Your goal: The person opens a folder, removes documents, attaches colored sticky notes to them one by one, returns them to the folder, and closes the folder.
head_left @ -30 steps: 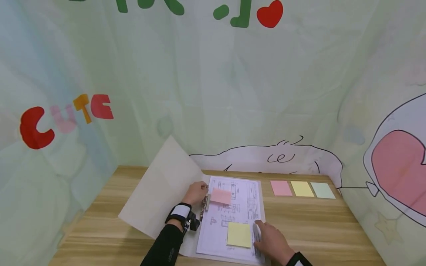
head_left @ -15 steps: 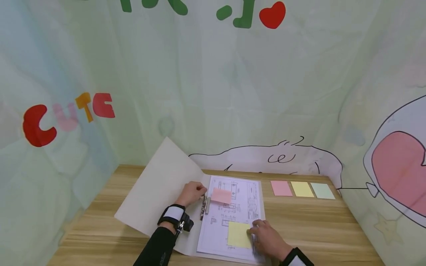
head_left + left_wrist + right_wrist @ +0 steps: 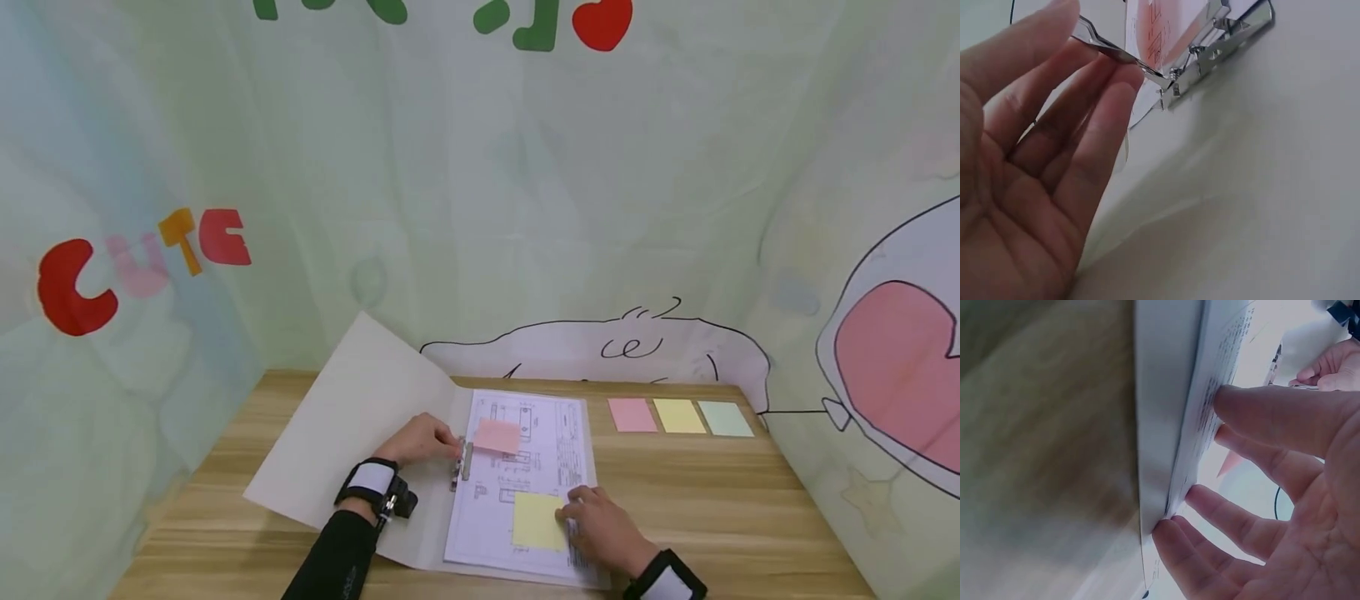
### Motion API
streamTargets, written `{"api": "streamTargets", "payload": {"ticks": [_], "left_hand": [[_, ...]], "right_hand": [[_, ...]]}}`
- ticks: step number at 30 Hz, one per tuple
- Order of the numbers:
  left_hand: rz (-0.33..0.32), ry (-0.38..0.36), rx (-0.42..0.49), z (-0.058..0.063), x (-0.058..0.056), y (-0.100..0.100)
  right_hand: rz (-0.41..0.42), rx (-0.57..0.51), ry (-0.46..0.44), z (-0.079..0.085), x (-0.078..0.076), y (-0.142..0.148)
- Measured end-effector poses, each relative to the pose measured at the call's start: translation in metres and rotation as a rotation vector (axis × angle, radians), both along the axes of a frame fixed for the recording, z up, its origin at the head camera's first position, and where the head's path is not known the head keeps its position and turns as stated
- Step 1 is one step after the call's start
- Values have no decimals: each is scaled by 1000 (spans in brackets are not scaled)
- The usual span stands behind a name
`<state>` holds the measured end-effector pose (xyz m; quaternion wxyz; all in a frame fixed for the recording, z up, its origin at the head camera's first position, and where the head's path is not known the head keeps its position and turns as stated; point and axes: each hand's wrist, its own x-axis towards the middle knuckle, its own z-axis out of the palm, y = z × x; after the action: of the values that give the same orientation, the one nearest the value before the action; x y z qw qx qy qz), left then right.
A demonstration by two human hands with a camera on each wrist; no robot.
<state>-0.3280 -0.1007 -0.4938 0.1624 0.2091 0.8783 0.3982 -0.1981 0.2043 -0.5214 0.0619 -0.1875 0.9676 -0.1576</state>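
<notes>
A white folder (image 3: 341, 442) lies spread on the table, with a stack of printed drawings (image 3: 487, 537) on its right side. My left hand (image 3: 418, 439) pinches the thin metal lever (image 3: 1109, 45) of the folder's spring clip (image 3: 467, 461) between thumb and fingers. The lever stands raised from the clip base in the left wrist view. With spread, slightly bent fingers, my right hand (image 3: 603, 529) rests on the right margin of the drawings, fingertips (image 3: 1166, 534) along the paper edge. A pink sticky note (image 3: 497, 436) and a yellow sticky note (image 3: 538, 522) lie on the top sheet.
Pink (image 3: 632, 415), yellow (image 3: 679, 416) and pale green (image 3: 725, 419) sticky notes lie in a row at the back right of the wooden table (image 3: 705, 517). A printed cloth (image 3: 480, 192) hangs behind the table.
My left hand has moved left and slightly down beside the clip, and the folder cover has shifted left. My right hand has slid left from the sheet edge onto the drawings.
</notes>
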Motion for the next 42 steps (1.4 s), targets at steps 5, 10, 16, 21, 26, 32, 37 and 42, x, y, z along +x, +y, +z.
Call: {"api": "streamTargets", "payload": {"ticks": [5,10,16,21,26,32,37,42], "left_hand": [[-54,32,-17,2,2,-3],[-110,52,-65,3,6,-3],[-150,35,-104,3,7,-6],[-142,39,-94,-2,2,-9],[-95,-2,-89,-11,1,-11],[-127,21,-117,-11,4,-12],[-231,109,-163,-4,6,-9],[-300,232,-246,1,10,-4]], "right_hand": [[-10,3,-15,0,-1,-2],[-20,2,-31,-2,-1,0],[-14,13,-26,-1,-1,1],[0,15,-24,0,-1,1],[-15,11,-52,1,-1,1],[-19,-4,-62,1,-1,0],[-33,-4,-58,3,-1,0],[-61,-7,-98,4,-1,-1]]}}
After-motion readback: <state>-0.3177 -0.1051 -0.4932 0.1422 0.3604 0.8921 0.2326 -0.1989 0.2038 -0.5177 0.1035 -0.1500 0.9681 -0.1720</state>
